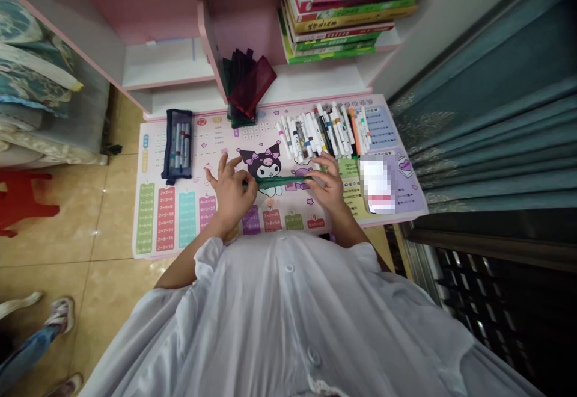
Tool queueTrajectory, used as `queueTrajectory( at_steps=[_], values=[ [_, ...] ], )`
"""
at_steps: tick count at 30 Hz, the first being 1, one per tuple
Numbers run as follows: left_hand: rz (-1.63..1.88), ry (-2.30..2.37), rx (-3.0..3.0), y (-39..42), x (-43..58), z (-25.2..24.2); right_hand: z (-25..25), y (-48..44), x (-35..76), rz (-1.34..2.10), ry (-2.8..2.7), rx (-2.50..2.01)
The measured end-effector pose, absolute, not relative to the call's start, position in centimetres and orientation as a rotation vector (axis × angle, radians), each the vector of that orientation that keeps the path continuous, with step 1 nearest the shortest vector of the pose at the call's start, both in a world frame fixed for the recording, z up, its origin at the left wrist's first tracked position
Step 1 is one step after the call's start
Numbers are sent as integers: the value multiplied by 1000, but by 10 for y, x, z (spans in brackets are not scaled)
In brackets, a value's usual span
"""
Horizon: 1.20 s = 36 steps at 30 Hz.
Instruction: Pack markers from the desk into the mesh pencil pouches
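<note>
We're pinching a narrow green pouch at both ends with left hand and right hand, markers just above, mat running left

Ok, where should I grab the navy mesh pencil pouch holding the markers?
Probably around its middle, from above, with your left hand closing across the narrow width. The navy mesh pencil pouch lies flat and lengthwise on the pink printed desk mat, and the markers inside should make it firm there.

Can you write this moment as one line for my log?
left hand: green strip | right hand: same strip | nearby: loose markers on cartoon desk mat
</note>
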<state>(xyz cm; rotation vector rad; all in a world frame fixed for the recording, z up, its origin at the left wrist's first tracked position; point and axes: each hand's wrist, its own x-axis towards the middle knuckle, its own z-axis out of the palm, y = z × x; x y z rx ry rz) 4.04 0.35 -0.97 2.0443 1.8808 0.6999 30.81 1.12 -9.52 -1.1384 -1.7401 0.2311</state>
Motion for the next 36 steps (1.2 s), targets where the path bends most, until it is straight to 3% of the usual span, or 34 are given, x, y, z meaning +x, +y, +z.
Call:
queueTrajectory(
  at_steps=[36],
  values=[
    [668, 1988, 1895, 2, 19, 0, -96, 12, 313, 272, -1708, -1114]
  ],
)
